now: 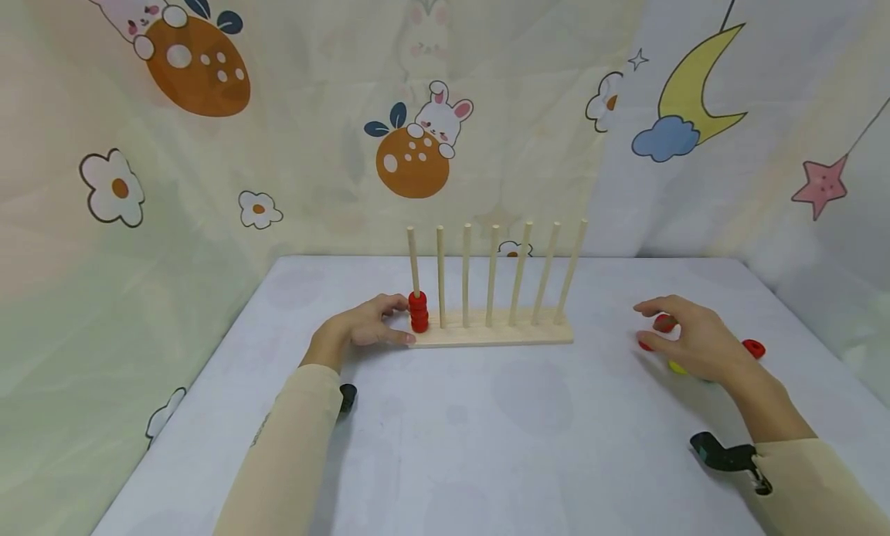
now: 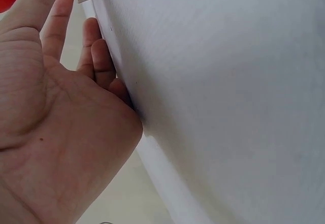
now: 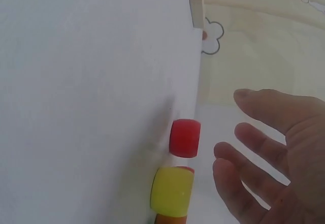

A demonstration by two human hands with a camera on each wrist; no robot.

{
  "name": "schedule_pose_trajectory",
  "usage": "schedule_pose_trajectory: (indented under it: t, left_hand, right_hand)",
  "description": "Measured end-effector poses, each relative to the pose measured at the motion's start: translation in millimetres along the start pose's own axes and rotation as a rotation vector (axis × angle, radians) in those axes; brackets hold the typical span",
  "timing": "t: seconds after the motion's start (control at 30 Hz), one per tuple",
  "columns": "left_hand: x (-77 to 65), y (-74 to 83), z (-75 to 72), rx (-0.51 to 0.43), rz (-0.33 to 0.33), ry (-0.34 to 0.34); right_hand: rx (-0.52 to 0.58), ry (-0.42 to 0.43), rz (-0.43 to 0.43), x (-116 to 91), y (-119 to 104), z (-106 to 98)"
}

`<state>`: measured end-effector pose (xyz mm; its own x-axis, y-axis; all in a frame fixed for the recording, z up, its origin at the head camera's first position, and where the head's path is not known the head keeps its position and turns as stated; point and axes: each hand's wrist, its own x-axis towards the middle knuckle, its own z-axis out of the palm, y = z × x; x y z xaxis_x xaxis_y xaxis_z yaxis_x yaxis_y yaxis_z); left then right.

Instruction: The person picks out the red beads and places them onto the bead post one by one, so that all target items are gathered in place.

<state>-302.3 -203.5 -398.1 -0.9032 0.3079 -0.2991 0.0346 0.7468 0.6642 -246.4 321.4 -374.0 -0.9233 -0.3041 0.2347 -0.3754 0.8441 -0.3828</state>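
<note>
A wooden peg rack point(image 1: 490, 333) stands on the table with a row of upright pegs. Several red beads point(image 1: 419, 312) are stacked on its leftmost peg. At that end is my left hand point(image 1: 365, 321), its thumb touching the base's front corner and its fingers reaching beside the beads. In the left wrist view, these fingers point(image 2: 58, 23) look mostly straight. Over on the right, my right hand point(image 1: 695, 339) hovers by loose beads, thumb and fingers spread apart. A red bead point(image 3: 184, 138) and a yellow bead point(image 3: 171, 191) lie near its fingertips, neither held.
Another red bead point(image 1: 754, 348) lies to the right of the right hand. An orange bead point(image 3: 171, 219) partly shows at the bottom of the right wrist view. A patterned curtain point(image 1: 313, 119) hangs behind the white table point(image 1: 459, 443).
</note>
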Motion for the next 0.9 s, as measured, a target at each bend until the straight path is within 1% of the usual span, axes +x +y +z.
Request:
schedule_pose_trajectory:
  t: [0.1,0.5,0.63,0.73,0.9]
  left_hand:
    - [-1.1,-0.3,-0.9,-0.007,0.001,0.001]
    - [-2.3,-1.1,-0.4,-0.014,0.001,0.0]
    - [-2.1,-2.0,1.0,-0.013,-0.002,0.0]
    - [-0.7,-2.6,1.4,-0.007,0.009,-0.001]
    - [-1.8,-1.2,0.2,0.001,0.017,0.001]
  right_hand:
    - [-0.005,-0.016,0.008,0.6,1.2,0.0]
    - [-0.014,-0.105,0.063,0.4,17.7,5.0]
    - [-0.009,-0.144,0.087,0.8,19.3,5.2]
    - [-0.006,-0.168,0.11,1.3,18.8,5.5]
    - [-0.015,-0.189,0.127,3.2,16.6,5.0]
